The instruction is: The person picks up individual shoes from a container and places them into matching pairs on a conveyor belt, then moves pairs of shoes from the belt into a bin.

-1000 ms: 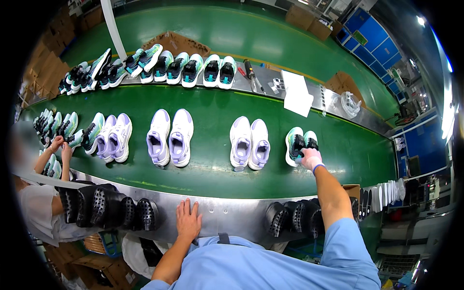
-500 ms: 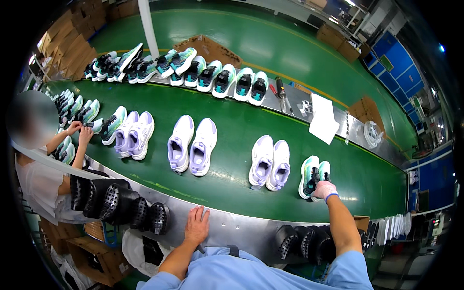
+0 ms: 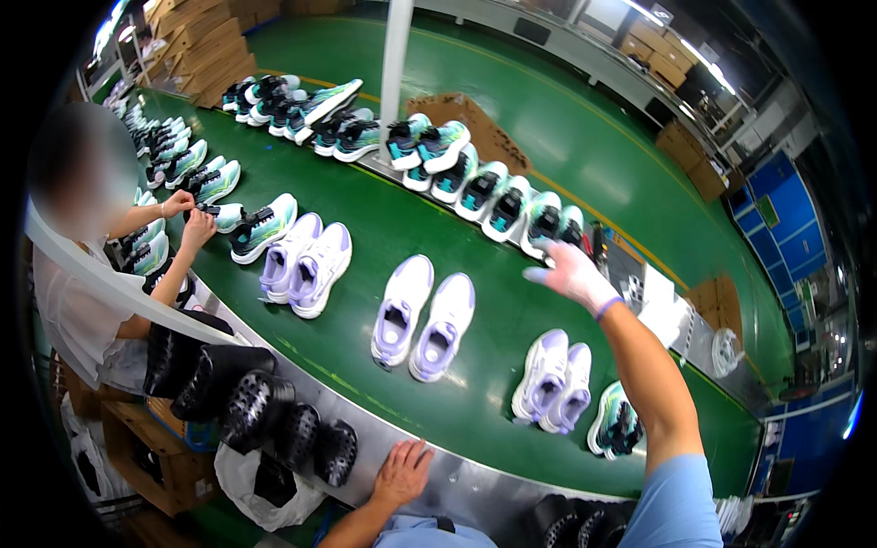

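Observation:
My right hand (image 3: 577, 274), in a pale glove with a purple cuff, reaches across the green belt (image 3: 484, 402). Its fingers are stretched out and slightly blurred, with nothing seen in them, near the end of the row of green, white and black sneakers (image 3: 505, 208) on the far ledge. My left hand (image 3: 403, 470) lies flat on the near metal edge, fingers apart. Between them on the belt stand a pair of white and lilac sneakers (image 3: 441, 327) and a second such pair (image 3: 554, 382). A green and black pair (image 3: 617, 422) is partly hidden by my right forearm.
Black studded shoe-shaped forms (image 3: 258, 409) line the near edge. A co-worker (image 3: 82, 265) handles a green sneaker (image 3: 224, 217) at the left. A white post (image 3: 395, 73) rises from the far ledge. Tools (image 3: 598, 245) and white paper (image 3: 660, 306) lie beyond my right hand.
My right hand has left the green and black pair at the right and moved up toward the far row. My left hand stays on the metal edge. The whole view has shifted.

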The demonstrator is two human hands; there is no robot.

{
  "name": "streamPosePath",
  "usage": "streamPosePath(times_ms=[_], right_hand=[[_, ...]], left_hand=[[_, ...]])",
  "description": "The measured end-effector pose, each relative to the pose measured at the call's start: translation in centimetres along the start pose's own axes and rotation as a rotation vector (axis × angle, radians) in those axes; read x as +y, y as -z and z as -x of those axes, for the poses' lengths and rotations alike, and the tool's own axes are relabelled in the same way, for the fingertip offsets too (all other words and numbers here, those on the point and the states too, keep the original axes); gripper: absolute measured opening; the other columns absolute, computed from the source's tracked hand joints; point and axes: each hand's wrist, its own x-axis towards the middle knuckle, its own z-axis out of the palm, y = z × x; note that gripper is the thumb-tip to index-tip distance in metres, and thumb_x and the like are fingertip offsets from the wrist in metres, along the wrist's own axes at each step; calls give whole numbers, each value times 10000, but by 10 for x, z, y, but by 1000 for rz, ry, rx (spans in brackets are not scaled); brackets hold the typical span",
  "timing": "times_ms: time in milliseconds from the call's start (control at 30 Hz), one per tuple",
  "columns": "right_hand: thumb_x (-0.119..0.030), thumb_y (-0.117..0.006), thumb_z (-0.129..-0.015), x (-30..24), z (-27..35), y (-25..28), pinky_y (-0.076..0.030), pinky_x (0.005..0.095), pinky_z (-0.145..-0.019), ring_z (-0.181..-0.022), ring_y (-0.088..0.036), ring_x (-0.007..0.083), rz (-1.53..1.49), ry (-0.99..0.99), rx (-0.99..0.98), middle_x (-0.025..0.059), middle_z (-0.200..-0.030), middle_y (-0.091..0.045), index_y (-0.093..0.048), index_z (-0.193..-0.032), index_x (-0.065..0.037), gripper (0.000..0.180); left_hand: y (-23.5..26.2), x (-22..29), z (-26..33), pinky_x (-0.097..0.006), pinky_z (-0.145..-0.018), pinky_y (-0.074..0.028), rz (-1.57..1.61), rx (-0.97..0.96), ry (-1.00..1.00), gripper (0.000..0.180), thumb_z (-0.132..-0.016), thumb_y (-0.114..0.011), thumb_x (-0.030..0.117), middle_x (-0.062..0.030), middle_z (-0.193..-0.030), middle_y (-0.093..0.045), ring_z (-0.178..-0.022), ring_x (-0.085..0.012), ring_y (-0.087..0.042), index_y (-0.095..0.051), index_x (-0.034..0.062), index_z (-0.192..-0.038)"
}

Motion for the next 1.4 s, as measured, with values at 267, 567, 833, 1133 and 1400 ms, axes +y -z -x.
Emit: streamPosePath(times_ms=[267,567,833,1133,1400], right_hand=[[-490,-805,-783,-159,-247,-11,-517,461,-1010,-1205,-622,360,286,68,77,162,-1275,-657,-580,-1357,-177,692],[-519,-770,-798,-198,-364,-29,-520,475,-1012,-1238,-631,318,368,-56,-105,122,-1314,-676,-524,-1437,-194,758],[-498,-761,-787,-185,-386,-38,-527,417,-1028,-1242,-645,264,364,-146,-123,76,-1354,-669,-627,-1360,-183,668],[-444,-833,-733,-140,-254,99,-548,392,-880,-926,-718,314,36,157,136,192,-969,-745,-724,-1092,0,581],[-343,-862,-775,-79,23,208,-534,298,-759,-814,-630,93,-118,0,-88,25,-891,-723,-719,-1128,-45,484]], left_hand=[[-11,-8,0,-491,-1126,-411,145,64,97,393,-892,-675,235,-124,-1371,-587,-1344,-336,-499,-671,84,-1255],[12,-23,-24,-427,-998,-491,82,176,125,277,-828,-742,222,-23,-1265,-654,-1210,-271,-585,-748,161,-1098],[-1,-23,-18,-445,-1054,-460,181,150,90,315,-842,-721,190,-63,-1282,-642,-1221,-275,-557,-740,116,-1147],[12,-9,-13,-456,-1062,-473,171,115,115,312,-865,-708,205,-65,-1294,-642,-1239,-292,-569,-734,128,-1166],[-13,1,-5,-497,-1117,-411,162,64,20,383,-837,-685,206,-122,-1343,-574,-1275,-330,-518,-680,110,-1207]])
